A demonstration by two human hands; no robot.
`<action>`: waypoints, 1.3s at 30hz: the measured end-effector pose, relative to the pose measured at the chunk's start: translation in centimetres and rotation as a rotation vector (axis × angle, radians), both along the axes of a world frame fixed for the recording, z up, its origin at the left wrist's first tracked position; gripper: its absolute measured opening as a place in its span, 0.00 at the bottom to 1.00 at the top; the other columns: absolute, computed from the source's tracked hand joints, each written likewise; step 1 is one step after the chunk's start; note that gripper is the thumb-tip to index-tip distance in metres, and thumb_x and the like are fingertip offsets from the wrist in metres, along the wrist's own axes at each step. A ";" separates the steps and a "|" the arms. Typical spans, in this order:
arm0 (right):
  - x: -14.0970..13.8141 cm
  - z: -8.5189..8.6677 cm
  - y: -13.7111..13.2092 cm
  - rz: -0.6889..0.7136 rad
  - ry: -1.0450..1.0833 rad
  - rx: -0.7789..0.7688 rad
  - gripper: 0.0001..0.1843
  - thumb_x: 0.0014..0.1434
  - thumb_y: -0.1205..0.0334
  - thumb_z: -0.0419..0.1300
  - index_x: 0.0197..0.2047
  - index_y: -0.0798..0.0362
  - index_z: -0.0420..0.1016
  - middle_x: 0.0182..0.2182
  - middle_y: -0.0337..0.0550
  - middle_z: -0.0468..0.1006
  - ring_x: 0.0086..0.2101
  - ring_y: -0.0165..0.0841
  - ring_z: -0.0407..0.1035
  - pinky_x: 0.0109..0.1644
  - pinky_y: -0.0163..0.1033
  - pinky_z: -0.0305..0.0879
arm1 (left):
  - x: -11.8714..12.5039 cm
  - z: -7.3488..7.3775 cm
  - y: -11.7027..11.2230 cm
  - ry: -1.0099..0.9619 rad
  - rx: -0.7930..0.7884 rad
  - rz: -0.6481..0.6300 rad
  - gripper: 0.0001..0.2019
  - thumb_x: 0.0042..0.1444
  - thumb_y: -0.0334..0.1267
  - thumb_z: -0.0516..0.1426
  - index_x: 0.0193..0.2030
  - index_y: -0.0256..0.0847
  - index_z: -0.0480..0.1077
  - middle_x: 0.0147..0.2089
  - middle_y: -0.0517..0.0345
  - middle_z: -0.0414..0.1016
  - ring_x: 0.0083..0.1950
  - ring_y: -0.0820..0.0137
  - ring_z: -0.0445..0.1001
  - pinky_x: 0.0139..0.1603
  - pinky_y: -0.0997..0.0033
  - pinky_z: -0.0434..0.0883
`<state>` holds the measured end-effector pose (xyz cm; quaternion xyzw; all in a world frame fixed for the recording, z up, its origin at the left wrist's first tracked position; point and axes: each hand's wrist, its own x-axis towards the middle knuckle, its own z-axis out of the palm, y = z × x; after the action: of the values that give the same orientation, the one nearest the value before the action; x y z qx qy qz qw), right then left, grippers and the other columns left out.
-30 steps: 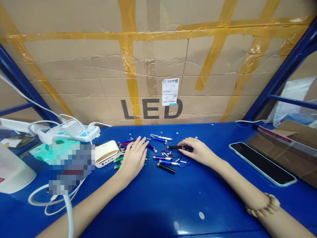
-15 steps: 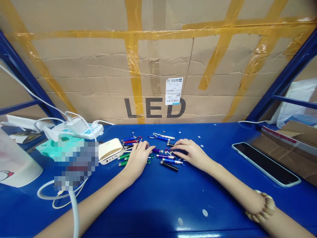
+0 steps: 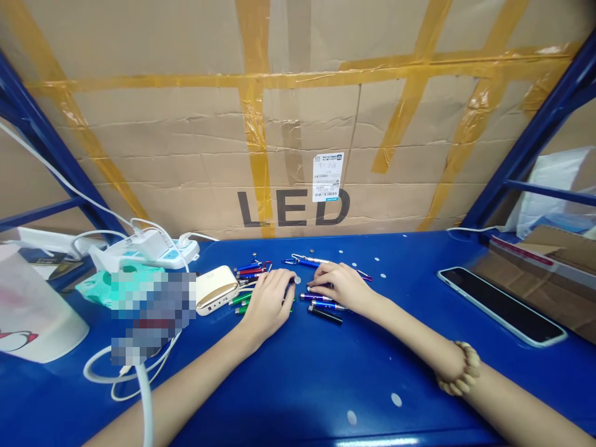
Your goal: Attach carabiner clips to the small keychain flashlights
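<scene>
Keychain penlights point(image 3: 326, 315) lie heaped on a blue shelf point(image 3: 298, 385), beneath and between the hands; the left hand point(image 3: 267, 304) and right hand point(image 3: 342, 287) rest palm-down, close but apart, and whether either grips anything is hidden; a small silver disc point(image 3: 297, 280) sits by the left fingertips; a white-and-gold power bank point(image 3: 216, 290) lies just left of the heap.

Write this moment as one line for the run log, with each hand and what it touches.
left hand: over keychain penlights, hold unclear | right hand: on the penlights, hold unclear | beside: power bank
</scene>
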<state>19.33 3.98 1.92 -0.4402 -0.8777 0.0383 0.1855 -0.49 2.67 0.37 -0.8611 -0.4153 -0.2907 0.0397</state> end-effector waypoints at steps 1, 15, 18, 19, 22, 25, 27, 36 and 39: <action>0.0 -0.2 0.1 -0.004 0.010 -0.003 0.09 0.59 0.59 0.58 0.37 0.50 0.79 0.36 0.42 0.77 0.39 0.35 0.70 0.38 0.37 0.59 | 0.0 0.1 -0.1 -0.013 -0.001 -0.014 0.06 0.63 0.30 0.45 0.42 0.39 0.62 0.43 0.54 0.72 0.46 0.66 0.69 0.48 0.65 0.62; -0.5 -0.7 -0.1 0.009 0.105 -0.032 0.03 0.55 0.63 0.63 0.33 0.53 0.76 0.33 0.41 0.79 0.36 0.33 0.71 0.39 0.36 0.62 | -0.1 0.5 -0.5 -0.068 -0.195 -0.171 0.09 0.64 0.37 0.42 0.36 0.40 0.59 0.38 0.53 0.66 0.38 0.66 0.65 0.41 0.64 0.63; -0.2 -1.0 0.0 0.007 0.156 -0.032 0.05 0.53 0.63 0.64 0.35 0.54 0.75 0.31 0.41 0.79 0.33 0.31 0.72 0.37 0.34 0.64 | 0.2 1.1 -1.7 -0.077 -0.146 -0.281 0.09 0.64 0.38 0.43 0.34 0.40 0.59 0.38 0.53 0.67 0.37 0.66 0.64 0.39 0.66 0.63; -0.1 -1.1 0.0 0.007 0.173 -0.030 0.06 0.53 0.64 0.64 0.36 0.54 0.75 0.31 0.40 0.79 0.33 0.31 0.73 0.37 0.34 0.65 | 0.5 1.3 -2.2 -0.075 -0.118 -0.334 0.09 0.63 0.39 0.45 0.34 0.40 0.59 0.38 0.53 0.67 0.37 0.67 0.64 0.39 0.66 0.63; 0.0 -1.4 0.1 0.009 0.209 -0.016 0.08 0.53 0.65 0.64 0.39 0.54 0.74 0.31 0.40 0.80 0.33 0.30 0.73 0.38 0.33 0.67 | 1.2 1.6 -3.5 0.003 -0.055 -0.449 0.11 0.61 0.45 0.49 0.34 0.39 0.60 0.38 0.52 0.68 0.38 0.66 0.64 0.39 0.66 0.63; 0.2 -1.5 0.2 0.004 0.220 0.019 0.09 0.54 0.67 0.63 0.41 0.54 0.74 0.30 0.41 0.80 0.32 0.31 0.74 0.39 0.35 0.68 | 1.7 1.3 -3.6 0.104 -0.115 -0.402 0.13 0.61 0.48 0.49 0.34 0.39 0.61 0.39 0.52 0.68 0.38 0.65 0.64 0.39 0.64 0.63; 0.3 -1.4 0.2 0.004 0.216 0.049 0.10 0.55 0.69 0.61 0.42 0.54 0.74 0.30 0.42 0.80 0.32 0.34 0.74 0.39 0.38 0.68 | 1.7 0.9 -3.2 0.087 -0.211 -0.311 0.13 0.63 0.45 0.45 0.33 0.40 0.60 0.37 0.54 0.67 0.36 0.66 0.63 0.37 0.65 0.62; -0.7 0.5 -2.6 0.013 0.643 0.297 0.08 0.56 0.66 0.61 0.40 0.52 0.75 0.34 0.40 0.81 0.32 0.31 0.75 0.37 0.35 0.72 | 1.2 0.1 -2.1 -0.118 -0.388 -0.144 0.09 0.64 0.37 0.42 0.35 0.42 0.59 0.33 0.58 0.67 0.33 0.66 0.64 0.37 0.65 0.62; -1.3 0.8 -3.8 0.158 0.644 0.404 0.06 0.58 0.66 0.59 0.39 0.51 0.75 0.33 0.39 0.81 0.32 0.29 0.75 0.38 0.34 0.72 | 1.1 -0.2 -2.0 -0.208 -0.427 -0.181 0.09 0.64 0.37 0.41 0.37 0.43 0.59 0.33 0.57 0.68 0.34 0.66 0.65 0.37 0.66 0.63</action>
<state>18.01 0.13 2.67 -0.2910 -0.7955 0.0150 0.5313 0.58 0.64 0.20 -0.8490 -0.3904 -0.2858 -0.2123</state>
